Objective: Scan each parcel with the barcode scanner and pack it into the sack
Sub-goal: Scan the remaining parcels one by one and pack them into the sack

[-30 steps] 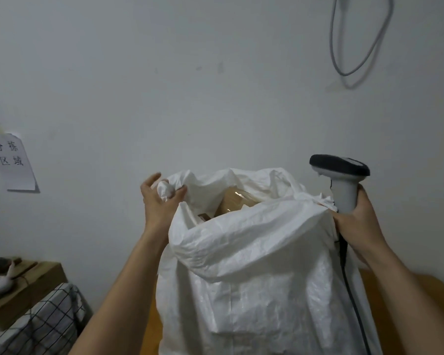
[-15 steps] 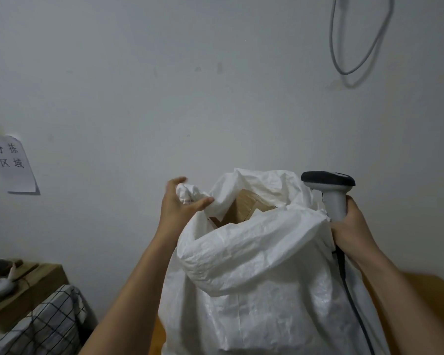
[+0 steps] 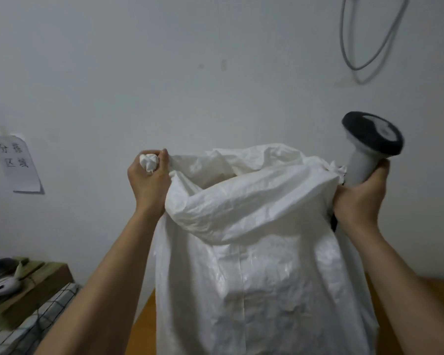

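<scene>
A large white woven sack (image 3: 254, 265) stands upright in front of me, its mouth pulled wide between my hands. My left hand (image 3: 149, 183) grips a bunched corner of the sack's rim at the left. My right hand (image 3: 359, 198) grips the grey handle of the barcode scanner (image 3: 369, 147) and also pinches the sack's right rim against it. The scanner's dark head tilts up to the right, and its black cable hangs down behind the sack. No parcel shows through the sack's mouth from here.
A wooden table (image 3: 144, 329) shows under the sack. At lower left are a cardboard box (image 3: 36, 285) with a white object on it and a checked cloth (image 3: 36, 326). A paper sign (image 3: 17, 163) is taped to the white wall, and a grey cable (image 3: 364, 47) hangs at upper right.
Both hands have moved apart and stretched the sack's mouth wider. The scanner has swung up and to the right. The brown parcel seen inside the mouth earlier is now hidden.
</scene>
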`<state>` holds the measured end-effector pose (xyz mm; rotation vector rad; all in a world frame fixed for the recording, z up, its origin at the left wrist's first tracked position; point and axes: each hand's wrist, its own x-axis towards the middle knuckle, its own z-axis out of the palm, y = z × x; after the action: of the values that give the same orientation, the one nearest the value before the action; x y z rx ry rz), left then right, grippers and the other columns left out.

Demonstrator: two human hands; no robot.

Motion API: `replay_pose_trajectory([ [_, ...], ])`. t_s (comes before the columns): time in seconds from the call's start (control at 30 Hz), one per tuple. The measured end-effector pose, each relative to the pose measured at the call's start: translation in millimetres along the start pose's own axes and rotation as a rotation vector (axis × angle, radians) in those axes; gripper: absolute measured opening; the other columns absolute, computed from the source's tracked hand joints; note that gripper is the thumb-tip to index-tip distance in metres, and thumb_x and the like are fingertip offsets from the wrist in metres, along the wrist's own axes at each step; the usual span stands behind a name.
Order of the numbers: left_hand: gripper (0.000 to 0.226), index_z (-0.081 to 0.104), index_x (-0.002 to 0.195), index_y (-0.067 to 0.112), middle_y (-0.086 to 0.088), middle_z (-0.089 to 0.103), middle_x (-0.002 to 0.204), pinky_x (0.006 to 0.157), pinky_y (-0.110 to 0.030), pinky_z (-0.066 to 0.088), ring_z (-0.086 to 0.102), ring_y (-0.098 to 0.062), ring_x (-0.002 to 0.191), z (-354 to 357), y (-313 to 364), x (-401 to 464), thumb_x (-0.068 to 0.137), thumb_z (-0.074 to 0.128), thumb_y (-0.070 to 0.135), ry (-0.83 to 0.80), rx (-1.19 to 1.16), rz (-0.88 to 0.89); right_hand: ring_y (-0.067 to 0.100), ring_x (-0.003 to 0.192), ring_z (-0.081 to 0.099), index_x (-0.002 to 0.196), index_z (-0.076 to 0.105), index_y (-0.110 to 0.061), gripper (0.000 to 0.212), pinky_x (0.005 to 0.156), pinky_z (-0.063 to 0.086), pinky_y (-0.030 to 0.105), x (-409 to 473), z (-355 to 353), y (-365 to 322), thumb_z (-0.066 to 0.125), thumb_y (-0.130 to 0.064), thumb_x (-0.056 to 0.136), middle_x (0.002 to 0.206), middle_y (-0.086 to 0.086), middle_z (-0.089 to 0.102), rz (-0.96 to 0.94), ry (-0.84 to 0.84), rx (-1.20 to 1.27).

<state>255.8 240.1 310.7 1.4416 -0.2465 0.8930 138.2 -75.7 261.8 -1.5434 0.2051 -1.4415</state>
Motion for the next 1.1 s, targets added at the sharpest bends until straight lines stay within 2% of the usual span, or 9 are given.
replay_pose_trajectory([
  [0.07,0.022,0.059,0.071,0.025,0.009,0.06,0.069,0.058,-0.01,0.044,0.055,0.003,0.061,1.1,-4.1,-4.5,0.091,0.067,0.021,-0.005,0.017,0.016,-0.003,0.087,0.056,0.133,0.042,-0.019,0.07,0.068,0.04,0.002,-5.3,2.7,3.5,0.079,-0.026,0.073,0.106,-0.014,0.056,-0.026,0.01,0.031],
  [0.17,0.017,0.06,0.077,0.012,0.006,0.058,0.07,0.057,-0.008,0.041,0.054,-0.009,0.066,-0.6,-24.1,-28.4,0.093,0.065,0.015,-0.001,0.072,-0.052,0.016,0.089,0.056,0.132,0.043,-0.009,0.06,0.06,0.038,0.01,-21.5,4.1,15.1,0.074,-0.009,0.081,0.094,-0.014,0.053,0.048,-0.122,-0.064],
  [0.33,0.015,0.058,0.079,0.011,0.013,0.055,0.069,0.059,-0.003,0.038,0.053,0.01,0.059,7.9,-4.9,-5.5,0.092,0.065,0.016,0.053,0.093,0.062,-0.022,0.085,0.054,0.13,0.041,-0.024,0.068,0.066,0.04,-0.002,-6.4,6.9,-2.2,0.078,-0.027,0.073,0.099,-0.033,0.053,-0.023,-0.02,0.041],
  [0.4,0.015,0.058,0.08,0.011,0.013,0.054,0.07,0.059,-0.002,0.037,0.054,0.01,0.06,8.5,-9.3,-11.4,0.093,0.065,0.015,0.026,0.118,0.081,-0.017,0.089,0.057,0.129,0.04,-0.028,0.07,0.069,0.043,0.001,-10.2,5.5,3.1,0.084,-0.024,0.074,0.099,-0.036,0.053,-0.034,-0.039,0.031],
  [0.53,0.014,0.059,0.082,0.009,0.008,0.055,0.071,0.059,-0.003,0.037,0.051,-0.001,0.064,-1.0,-27.3,-29.4,0.094,0.064,0.016,0.018,0.136,-0.001,0.011,0.092,0.058,0.131,0.045,-0.015,0.065,0.085,0.054,0.032,-16.3,0.0,1.0,0.082,-0.021,0.077,0.104,-0.011,0.057,0.04,-0.079,-0.064],
  [0.67,0.014,0.059,0.08,0.013,0.013,0.056,0.07,0.059,-0.003,0.038,0.054,0.008,0.061,-0.1,-13.2,-0.9,0.092,0.064,0.019,0.082,0.1,0.04,-0.017,0.106,0.051,0.132,0.039,-0.029,0.075,0.091,0.04,0.004,4.3,3.4,-20.0,0.085,-0.036,0.074,0.121,-0.03,0.048,-0.102,0.125,0.043],
  [0.83,0.015,0.06,0.081,0.007,0.001,0.056,0.07,0.06,-0.013,0.037,0.054,-0.012,0.069,-12.9,-33.8,-34.1,0.094,0.062,0.014,0.04,0.161,-0.036,0.011,0.095,0.057,0.13,0.045,-0.014,0.07,0.092,0.052,0.037,-16.6,3.8,-6.6,0.084,-0.031,0.075,0.111,-0.007,0.056,0.047,-0.041,-0.063],
  [0.97,0.015,0.06,0.081,0.01,0.008,0.055,0.069,0.062,-0.016,0.041,0.054,-0.013,0.07,-4.3,-10.8,-1.5,0.092,0.062,0.02,0.102,0.131,-0.014,-0.014,0.089,0.055,0.126,0.044,-0.024,0.07,0.08,0.045,0.006,7.1,4.7,-27.5,0.084,-0.041,0.072,0.105,-0.027,0.052,-0.004,0.097,0.014],
  [1.1,0.014,0.062,0.083,0.009,-0.002,0.061,0.078,0.067,-0.018,0.045,0.055,-0.012,0.069,-6.5,-16.4,-9.4,0.093,0.062,0.019,0.083,0.141,0.02,0.007,0.104,0.057,0.13,0.042,-0.022,0.072,0.093,0.049,0.023,2.3,-3.1,-18.2,0.084,-0.039,0.074,0.12,-0.011,0.056,0.04,0.08,-0.006],
])
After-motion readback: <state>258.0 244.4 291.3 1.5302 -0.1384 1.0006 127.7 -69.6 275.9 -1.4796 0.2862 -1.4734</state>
